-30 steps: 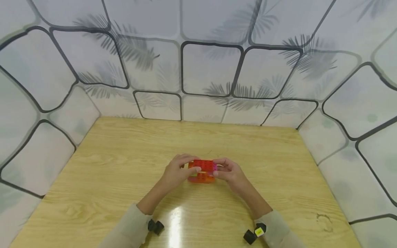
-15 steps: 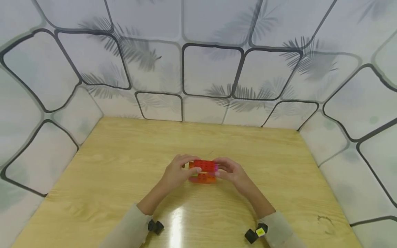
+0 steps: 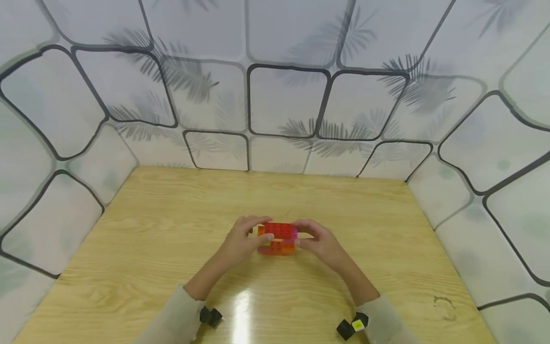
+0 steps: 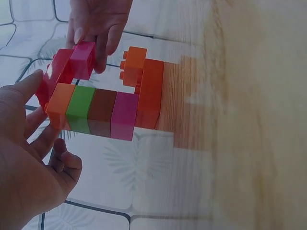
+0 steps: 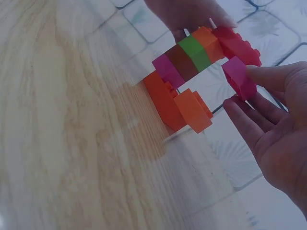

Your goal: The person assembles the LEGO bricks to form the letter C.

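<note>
A toy building-brick frame stands on the wooden table. Its base is a long red-orange brick (image 4: 151,98). On the base's left end rises a column of a pink brick (image 4: 123,115), a brown brick (image 4: 101,112), a green brick (image 4: 80,109) and an orange brick (image 4: 61,101). Across the column's top lies a red brick (image 3: 279,230), with a magenta brick (image 5: 240,79) below its right end. A gap separates this from a second orange brick (image 5: 192,110) on the base. My left hand (image 3: 242,241) grips the red brick's left end; my right hand (image 3: 321,243) pinches the magenta brick.
The wooden table (image 3: 180,200) reaches back to a pale, patterned wall (image 3: 288,100), with side walls left and right. Small black devices (image 3: 210,317) sit at both wrists. A light reflection shows on the table's near part.
The head view has shifted slightly. Both hands keep almost the same hold on the bricks, and the brick frame stays in place.
</note>
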`<state>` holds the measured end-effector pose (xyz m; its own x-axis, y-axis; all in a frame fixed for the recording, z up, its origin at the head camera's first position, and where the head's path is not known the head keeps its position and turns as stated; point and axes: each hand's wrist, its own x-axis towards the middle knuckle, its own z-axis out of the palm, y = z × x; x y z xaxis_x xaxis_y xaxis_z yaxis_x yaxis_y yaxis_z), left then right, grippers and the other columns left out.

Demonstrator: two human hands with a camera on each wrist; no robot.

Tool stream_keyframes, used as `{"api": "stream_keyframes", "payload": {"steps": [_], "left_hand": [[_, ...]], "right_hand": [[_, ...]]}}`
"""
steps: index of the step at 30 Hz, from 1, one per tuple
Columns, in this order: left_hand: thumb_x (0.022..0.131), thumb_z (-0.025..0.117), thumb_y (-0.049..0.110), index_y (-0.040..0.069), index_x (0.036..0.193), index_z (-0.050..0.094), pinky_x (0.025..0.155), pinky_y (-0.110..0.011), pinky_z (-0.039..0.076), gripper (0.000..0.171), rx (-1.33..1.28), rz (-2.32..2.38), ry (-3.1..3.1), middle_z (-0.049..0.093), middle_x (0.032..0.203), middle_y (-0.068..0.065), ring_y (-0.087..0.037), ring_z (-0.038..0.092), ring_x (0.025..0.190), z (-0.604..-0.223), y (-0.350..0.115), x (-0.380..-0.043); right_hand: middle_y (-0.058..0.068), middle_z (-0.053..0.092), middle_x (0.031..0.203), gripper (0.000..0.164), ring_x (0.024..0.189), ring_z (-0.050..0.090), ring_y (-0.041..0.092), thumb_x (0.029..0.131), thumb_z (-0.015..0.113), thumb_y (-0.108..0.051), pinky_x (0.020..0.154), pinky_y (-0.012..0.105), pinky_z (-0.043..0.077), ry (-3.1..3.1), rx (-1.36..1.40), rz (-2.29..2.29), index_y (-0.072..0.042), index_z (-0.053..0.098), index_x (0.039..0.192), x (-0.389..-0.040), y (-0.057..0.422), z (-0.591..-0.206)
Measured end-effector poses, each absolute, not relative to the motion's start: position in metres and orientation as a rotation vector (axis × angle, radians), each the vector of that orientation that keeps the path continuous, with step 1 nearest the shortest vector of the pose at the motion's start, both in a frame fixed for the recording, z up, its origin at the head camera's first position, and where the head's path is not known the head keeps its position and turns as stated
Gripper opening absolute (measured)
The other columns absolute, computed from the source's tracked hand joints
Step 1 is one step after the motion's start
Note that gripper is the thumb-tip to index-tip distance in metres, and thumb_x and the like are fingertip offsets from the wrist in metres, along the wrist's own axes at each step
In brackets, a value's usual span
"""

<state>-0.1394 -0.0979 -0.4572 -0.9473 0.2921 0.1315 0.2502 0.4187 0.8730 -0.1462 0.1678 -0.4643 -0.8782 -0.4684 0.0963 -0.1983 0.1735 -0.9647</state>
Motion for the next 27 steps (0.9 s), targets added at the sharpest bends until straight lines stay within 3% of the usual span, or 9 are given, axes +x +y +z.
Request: {"api": "stream_keyframes", "payload": {"steps": [5, 9, 17, 27], "left_hand": [[0.093, 0.072, 0.042, 0.027, 0.133, 0.064, 0.089, -0.041, 0.042, 0.044, 0.543, 1.665, 2.624, 0.066, 0.122, 0.007, -0.035, 0.051, 0.112, -0.458, -0.110, -0.136], [0.093, 0.073, 0.039, 0.025, 0.129, 0.066, 0.085, -0.037, 0.044, 0.040, 0.565, 1.647, 2.658, 0.067, 0.121, 0.008, -0.032, 0.054, 0.107, -0.460, -0.119, -0.134], [0.091, 0.076, 0.030, 0.024, 0.128, 0.068, 0.074, -0.033, 0.044, 0.038, 0.551, 1.523, 2.666, 0.066, 0.128, 0.007, -0.019, 0.052, 0.094, -0.467, -0.123, -0.134], [0.092, 0.076, 0.025, 0.022, 0.129, 0.067, 0.074, -0.029, 0.043, 0.038, 0.577, 1.528, 2.684, 0.067, 0.125, 0.005, -0.015, 0.048, 0.090, -0.468, -0.120, -0.134]], "right_hand": [[0.018, 0.057, 0.140, 0.047, 0.131, 0.055, 0.028, 0.096, 0.069, -0.012, 0.097, 0.029, 0.053, 2.204, -0.671, -1.836, -0.001, 0.053, 0.138, -0.144, 0.171, -0.467], [0.023, 0.056, 0.138, 0.050, 0.128, 0.057, 0.019, 0.095, 0.068, -0.005, 0.097, 0.028, 0.053, 2.165, -0.688, -1.898, 0.007, 0.049, 0.139, -0.143, 0.172, -0.471], [0.022, 0.055, 0.138, 0.041, 0.126, 0.055, 0.048, 0.095, 0.069, -0.007, 0.094, 0.029, 0.055, 2.181, -0.648, -1.877, -0.002, 0.056, 0.133, -0.139, 0.170, -0.475], [0.019, 0.058, 0.134, 0.039, 0.126, 0.056, 0.043, 0.094, 0.070, -0.012, 0.094, 0.027, 0.055, 2.196, -0.591, -1.902, -0.003, 0.058, 0.131, -0.139, 0.166, -0.476]]}}
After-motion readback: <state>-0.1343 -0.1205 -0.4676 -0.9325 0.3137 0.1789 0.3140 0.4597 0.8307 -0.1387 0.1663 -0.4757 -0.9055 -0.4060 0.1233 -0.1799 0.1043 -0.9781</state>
